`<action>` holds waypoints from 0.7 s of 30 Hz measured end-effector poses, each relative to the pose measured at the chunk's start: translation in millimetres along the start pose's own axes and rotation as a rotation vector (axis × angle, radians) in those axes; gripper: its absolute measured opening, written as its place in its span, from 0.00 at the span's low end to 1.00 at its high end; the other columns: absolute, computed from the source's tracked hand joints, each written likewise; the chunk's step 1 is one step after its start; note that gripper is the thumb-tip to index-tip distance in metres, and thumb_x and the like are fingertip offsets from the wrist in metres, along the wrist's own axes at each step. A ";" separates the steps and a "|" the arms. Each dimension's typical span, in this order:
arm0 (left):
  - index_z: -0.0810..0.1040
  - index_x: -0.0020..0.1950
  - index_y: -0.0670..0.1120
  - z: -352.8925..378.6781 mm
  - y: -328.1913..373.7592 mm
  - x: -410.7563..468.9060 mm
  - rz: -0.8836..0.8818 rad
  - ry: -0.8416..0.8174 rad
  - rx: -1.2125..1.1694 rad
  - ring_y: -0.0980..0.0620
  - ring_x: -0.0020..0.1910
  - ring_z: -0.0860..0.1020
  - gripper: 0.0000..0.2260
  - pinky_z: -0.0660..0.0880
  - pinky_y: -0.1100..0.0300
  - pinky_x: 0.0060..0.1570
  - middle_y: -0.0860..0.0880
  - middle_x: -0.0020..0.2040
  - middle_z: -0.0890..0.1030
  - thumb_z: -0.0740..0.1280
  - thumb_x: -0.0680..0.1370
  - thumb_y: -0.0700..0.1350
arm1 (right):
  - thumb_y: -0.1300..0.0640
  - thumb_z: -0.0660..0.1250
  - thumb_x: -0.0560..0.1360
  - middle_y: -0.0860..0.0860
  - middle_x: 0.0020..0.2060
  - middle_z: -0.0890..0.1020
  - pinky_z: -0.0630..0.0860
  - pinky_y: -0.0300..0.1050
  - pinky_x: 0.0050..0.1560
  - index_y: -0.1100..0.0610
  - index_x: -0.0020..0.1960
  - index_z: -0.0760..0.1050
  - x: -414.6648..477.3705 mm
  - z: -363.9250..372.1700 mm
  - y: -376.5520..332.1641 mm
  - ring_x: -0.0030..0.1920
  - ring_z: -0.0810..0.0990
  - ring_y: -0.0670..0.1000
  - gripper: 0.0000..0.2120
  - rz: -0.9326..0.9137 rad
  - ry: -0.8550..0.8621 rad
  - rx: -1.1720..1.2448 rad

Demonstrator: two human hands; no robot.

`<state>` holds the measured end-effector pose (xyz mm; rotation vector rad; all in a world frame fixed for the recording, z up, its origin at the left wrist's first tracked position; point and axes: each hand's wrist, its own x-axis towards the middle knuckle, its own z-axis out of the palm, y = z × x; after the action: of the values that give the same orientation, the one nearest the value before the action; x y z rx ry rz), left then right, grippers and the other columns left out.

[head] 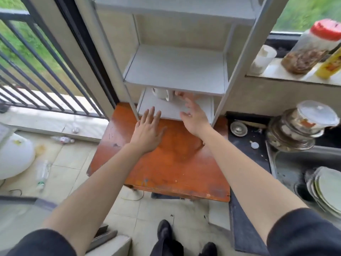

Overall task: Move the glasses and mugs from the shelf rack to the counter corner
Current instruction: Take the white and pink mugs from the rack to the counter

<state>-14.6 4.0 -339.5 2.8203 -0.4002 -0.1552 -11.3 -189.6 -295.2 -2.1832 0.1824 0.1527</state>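
Note:
A white shelf rack (175,71) stands on an orange-brown wooden table (166,163). On its lowest shelf a white mug (162,94) shows, partly hidden under the middle shelf. My right hand (193,115) reaches onto that lowest shelf with fingers spread, its fingertips just right of the mug; I cannot tell if they touch. My left hand (148,132) hovers flat and open over the table at the shelf's front edge. Neither hand holds anything. The middle shelf is bare.
A dark counter with a steel sink (295,163) lies to the right, holding stacked plates (324,189) and a pile of pots with a lid (299,126). Jars and bottles (313,47) stand on the window ledge. A railing (36,71) and littered floor lie left.

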 end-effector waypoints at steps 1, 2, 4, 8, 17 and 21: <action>0.54 0.81 0.48 3.0 -1.5 2.4 0.018 -0.017 -0.005 0.45 0.81 0.47 0.29 0.58 0.39 0.74 0.46 0.82 0.51 0.54 0.83 0.59 | 0.57 0.59 0.82 0.51 0.66 0.76 0.76 0.55 0.63 0.47 0.77 0.62 10.2 1.9 -1.7 0.60 0.78 0.54 0.25 0.026 -0.004 0.024; 0.56 0.80 0.48 5.2 -2.9 3.8 0.035 -0.020 -0.010 0.44 0.80 0.49 0.28 0.60 0.38 0.73 0.45 0.82 0.53 0.56 0.83 0.57 | 0.59 0.58 0.81 0.51 0.58 0.80 0.79 0.54 0.57 0.46 0.77 0.63 19.2 3.7 -3.2 0.53 0.79 0.54 0.25 0.046 -0.016 0.049; 0.59 0.79 0.47 7.5 -6.5 6.1 0.055 0.000 -0.025 0.44 0.80 0.52 0.26 0.63 0.38 0.70 0.45 0.81 0.57 0.58 0.83 0.54 | 0.61 0.58 0.79 0.52 0.47 0.81 0.79 0.51 0.42 0.44 0.75 0.65 32.7 7.2 -7.8 0.44 0.80 0.53 0.27 0.092 -0.067 0.125; 0.62 0.78 0.49 3.9 -14.4 9.2 0.066 0.021 -0.028 0.45 0.79 0.55 0.24 0.64 0.38 0.68 0.47 0.80 0.61 0.58 0.82 0.51 | 0.62 0.59 0.73 0.54 0.50 0.82 0.75 0.40 0.33 0.44 0.76 0.62 45.9 12.1 -15.6 0.44 0.82 0.51 0.32 0.152 -0.139 0.207; 0.71 0.73 0.48 -28.0 13.2 52.1 -0.311 0.069 -0.797 0.55 0.56 0.75 0.21 0.75 0.64 0.51 0.47 0.68 0.73 0.58 0.80 0.40 | 0.66 0.58 0.78 0.50 0.53 0.80 0.75 0.36 0.38 0.49 0.75 0.64 39.1 -0.8 -2.5 0.41 0.80 0.47 0.27 0.119 -0.090 0.177; 0.73 0.71 0.46 -41.0 36.0 69.1 -0.377 0.089 -1.106 0.53 0.64 0.73 0.23 0.68 0.60 0.60 0.50 0.69 0.74 0.57 0.78 0.33 | 0.69 0.56 0.78 0.50 0.54 0.79 0.73 0.31 0.32 0.49 0.75 0.64 41.3 -8.2 -6.2 0.41 0.80 0.48 0.28 0.106 -0.137 0.188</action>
<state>48.1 -38.0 -294.3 1.7588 0.2118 -0.2339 30.8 -195.8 -292.8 -1.9688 0.2255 0.3308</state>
